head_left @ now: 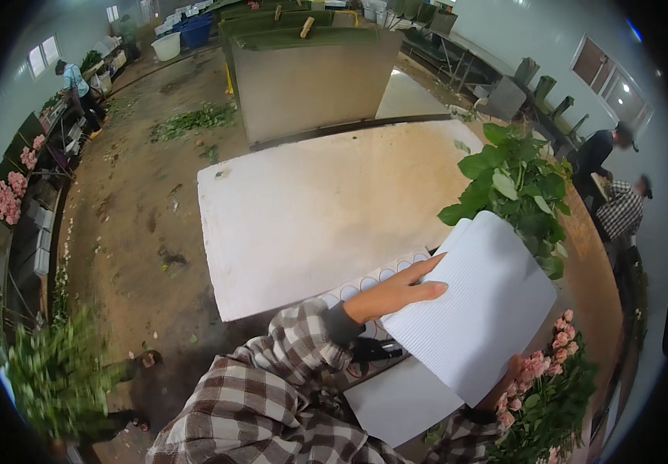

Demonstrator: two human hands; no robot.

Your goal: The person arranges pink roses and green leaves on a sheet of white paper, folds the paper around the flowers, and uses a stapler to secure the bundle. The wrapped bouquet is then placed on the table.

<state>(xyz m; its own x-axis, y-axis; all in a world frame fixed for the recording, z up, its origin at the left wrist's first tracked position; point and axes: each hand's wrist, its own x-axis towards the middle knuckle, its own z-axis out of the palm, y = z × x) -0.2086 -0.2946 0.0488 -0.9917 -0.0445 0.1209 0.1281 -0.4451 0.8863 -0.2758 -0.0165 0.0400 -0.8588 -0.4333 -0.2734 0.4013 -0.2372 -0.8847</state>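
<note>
A white sheet of corrugated paper, curled over at its far edge, is held between both hands. My left hand grips its left side, with thumb and forefinger lying along the ribbed surface. At the near right edge, my right hand holds the sheet and is partly hidden by it. Pink roses with green stems lie right beside that hand. Leafy green stems stick out beyond the far edge of the paper. Below the sheet lies another flat white sheet. A black stapler-like tool lies under my left wrist.
A large white board covers the table ahead. Behind it stands an upright panel with green cloth. Cut leaves litter the floor. A blurred bundle of greenery is at lower left. People work at the left and right.
</note>
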